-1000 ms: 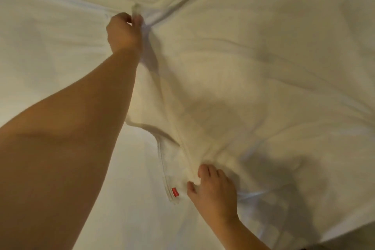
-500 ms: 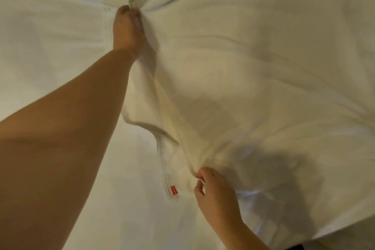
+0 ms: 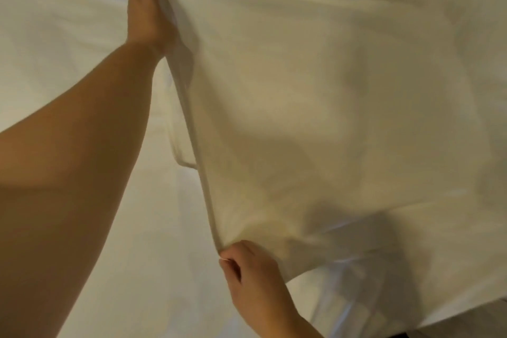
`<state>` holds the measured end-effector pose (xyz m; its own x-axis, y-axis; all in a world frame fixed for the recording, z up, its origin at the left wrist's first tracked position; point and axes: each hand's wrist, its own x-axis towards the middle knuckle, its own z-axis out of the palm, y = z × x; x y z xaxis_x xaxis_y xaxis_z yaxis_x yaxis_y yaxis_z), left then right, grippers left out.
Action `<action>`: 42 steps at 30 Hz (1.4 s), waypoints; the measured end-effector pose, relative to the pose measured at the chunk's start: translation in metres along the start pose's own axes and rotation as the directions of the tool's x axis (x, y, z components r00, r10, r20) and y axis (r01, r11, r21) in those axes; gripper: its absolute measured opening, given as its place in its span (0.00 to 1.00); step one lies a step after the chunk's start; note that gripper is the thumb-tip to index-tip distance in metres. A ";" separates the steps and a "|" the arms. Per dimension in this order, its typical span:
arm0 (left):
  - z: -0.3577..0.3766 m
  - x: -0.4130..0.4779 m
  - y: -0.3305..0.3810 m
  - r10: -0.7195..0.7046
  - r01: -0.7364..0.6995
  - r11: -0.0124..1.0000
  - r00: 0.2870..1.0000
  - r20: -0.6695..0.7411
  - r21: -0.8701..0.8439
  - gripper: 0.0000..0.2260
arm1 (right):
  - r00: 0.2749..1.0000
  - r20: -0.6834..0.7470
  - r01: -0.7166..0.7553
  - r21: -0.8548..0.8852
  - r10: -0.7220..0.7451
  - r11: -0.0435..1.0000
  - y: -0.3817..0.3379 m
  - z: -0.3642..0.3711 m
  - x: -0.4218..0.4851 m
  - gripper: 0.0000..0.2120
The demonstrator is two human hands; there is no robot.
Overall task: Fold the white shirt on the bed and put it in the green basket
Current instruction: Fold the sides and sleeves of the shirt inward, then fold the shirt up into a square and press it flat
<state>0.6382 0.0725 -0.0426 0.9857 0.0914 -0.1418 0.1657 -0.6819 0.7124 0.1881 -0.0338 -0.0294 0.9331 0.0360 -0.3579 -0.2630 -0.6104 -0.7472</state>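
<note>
The white shirt [image 3: 315, 123] lies spread over the right and middle of the bed, its left edge lifted into a taut, straight fold line. My left hand [image 3: 146, 14] is stretched far out and pinches the far end of that edge. My right hand [image 3: 251, 273] pinches the near end of the same edge, close to me. Between the two hands the fabric hangs raised off the sheet, with a sleeve fold drooping beneath it. The green basket is out of view.
The white bed sheet [image 3: 60, 44] fills the left side and the area under my left arm. The bed's near edge [image 3: 428, 318] runs along the bottom right, with a dark strip of floor beyond it.
Both hands have closed on the shirt's left edge and lifted it, drawing it tight into a straight line. The left hand reached farther away; the red tag is now hidden.
</note>
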 end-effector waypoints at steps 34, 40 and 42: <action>-0.008 -0.340 -0.125 -0.223 0.204 0.955 0.972 0.069 0.215 0.22 | 0.961 0.258 0.171 -0.274 -0.098 0.946 0.078 -0.045 -0.067 0.23; 0.010 -0.407 -0.108 -0.351 0.353 0.935 0.913 0.208 0.031 0.18 | 0.989 0.145 0.058 -0.304 -0.014 0.951 0.130 -0.096 -0.070 0.23; 0.020 -0.423 -0.099 -0.396 0.407 0.913 0.890 0.229 -0.003 0.20 | 0.992 0.130 0.052 -0.321 -0.010 0.946 0.147 -0.112 -0.066 0.23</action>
<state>0.2046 0.0868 -0.0666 0.8041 0.1852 -0.5650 0.5525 -0.5838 0.5949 0.1154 -0.2148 -0.0529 0.8961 0.1447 -0.4196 -0.1215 -0.8293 -0.5454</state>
